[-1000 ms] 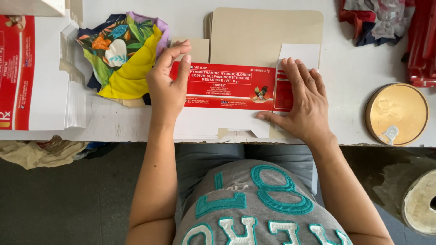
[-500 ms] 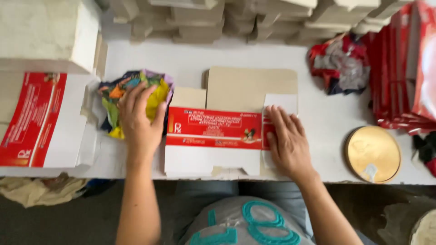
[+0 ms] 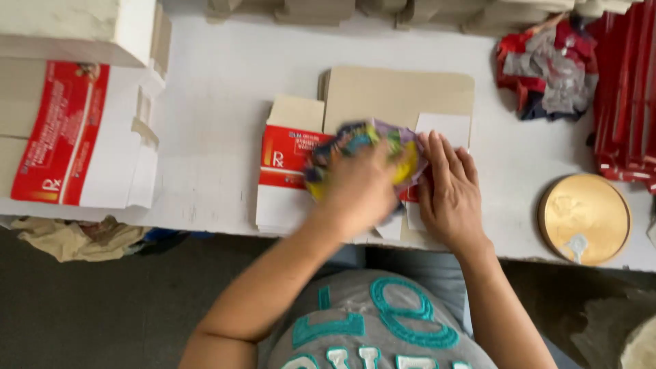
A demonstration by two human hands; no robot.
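Note:
A flattened red-and-white carton (image 3: 290,164) lies on the white table (image 3: 212,123) in front of me, its brown inner flap (image 3: 396,92) turned up behind it. My left hand (image 3: 359,188), blurred by motion, grips a crumpled multicoloured cloth (image 3: 365,140) and presses it on the carton's middle. My right hand (image 3: 451,191) lies flat, fingers apart, on the carton's right end, beside the cloth.
A stack of flat red-and-white cartons (image 3: 75,137) lies at the left. Red packs (image 3: 629,102) and a red-grey rag (image 3: 547,68) sit at the right. A round golden lid (image 3: 584,219) rests near the table's front edge. Folded boxes (image 3: 383,10) line the back.
My left hand took the multicoloured cloth from the table's left side and brought it right, onto the carton. My right hand stayed flat on the carton's right end.

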